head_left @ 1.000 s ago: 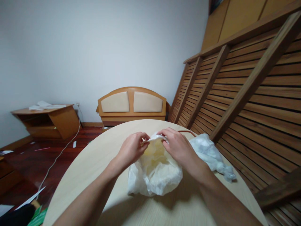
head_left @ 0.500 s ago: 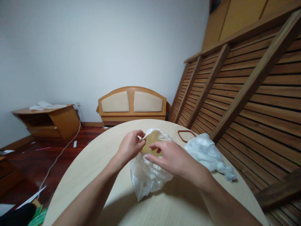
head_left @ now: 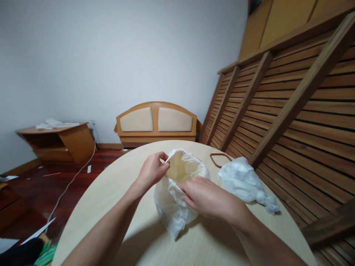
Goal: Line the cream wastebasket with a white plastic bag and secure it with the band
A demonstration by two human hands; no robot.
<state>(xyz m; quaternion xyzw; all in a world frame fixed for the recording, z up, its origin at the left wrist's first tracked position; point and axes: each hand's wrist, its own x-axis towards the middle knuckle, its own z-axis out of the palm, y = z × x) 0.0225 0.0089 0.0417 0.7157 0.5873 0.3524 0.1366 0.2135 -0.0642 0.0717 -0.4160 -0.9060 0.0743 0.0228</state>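
A thin white plastic bag (head_left: pixel 177 192) stands on the round pale wooden table (head_left: pixel 116 207), its mouth held wide and a yellowish inside showing. My left hand (head_left: pixel 152 170) pinches the bag's rim on the far left side, fingers closed on it. My right hand (head_left: pixel 203 195) grips the near right edge of the mouth, with fingers curled over the rim. The bag's bottom hangs down to a crumpled point close to the table.
A second crumpled white plastic bag (head_left: pixel 245 183) lies to the right on the table, with a brown rubber band (head_left: pixel 220 159) behind it. Slatted wooden bed frames (head_left: pixel 291 111) lean at the right. A headboard (head_left: pixel 156 123), a wooden cabinet (head_left: pixel 59 142) and a floor cable (head_left: pixel 70 183) are beyond.
The bag's mouth has been pulled from nearly closed to wide open. My right hand moved from the far rim toward me onto the near right edge; my left hand kept its pinch.
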